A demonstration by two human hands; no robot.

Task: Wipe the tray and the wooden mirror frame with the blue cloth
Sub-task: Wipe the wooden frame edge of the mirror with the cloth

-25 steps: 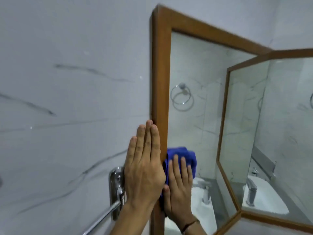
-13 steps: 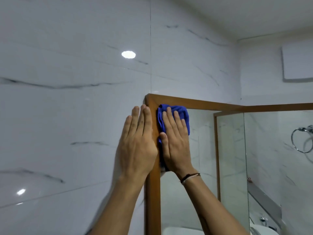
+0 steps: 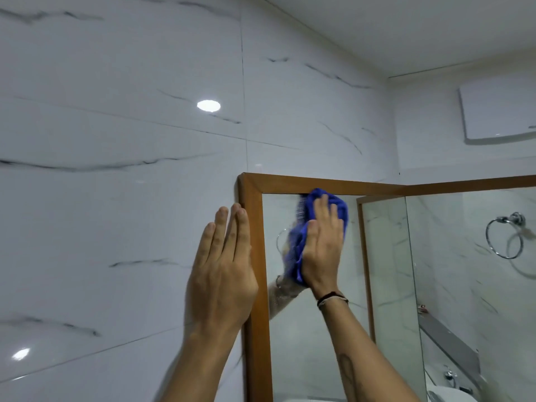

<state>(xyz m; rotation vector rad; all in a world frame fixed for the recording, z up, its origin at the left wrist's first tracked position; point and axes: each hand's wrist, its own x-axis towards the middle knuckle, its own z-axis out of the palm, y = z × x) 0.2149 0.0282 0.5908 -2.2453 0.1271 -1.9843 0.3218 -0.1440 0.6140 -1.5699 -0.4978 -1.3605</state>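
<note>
The wooden mirror frame hangs on a white marble wall, its top left corner near the middle of the view. My right hand presses the blue cloth flat against the mirror glass, the cloth's upper edge touching the frame's top rail. My left hand lies flat with fingers straight on the wall, against the frame's left upright. The tray is out of view.
A second framed mirror meets the first at the corner on the right. A chrome towel ring shows in its glass. A white wall box sits high on the right. Sink and tap appear at the bottom right.
My right hand slid the cloth up the frame's left upright, then right from the top left corner along under the top rail. The view tilted upward. My left hand rose along the frame's left side.
</note>
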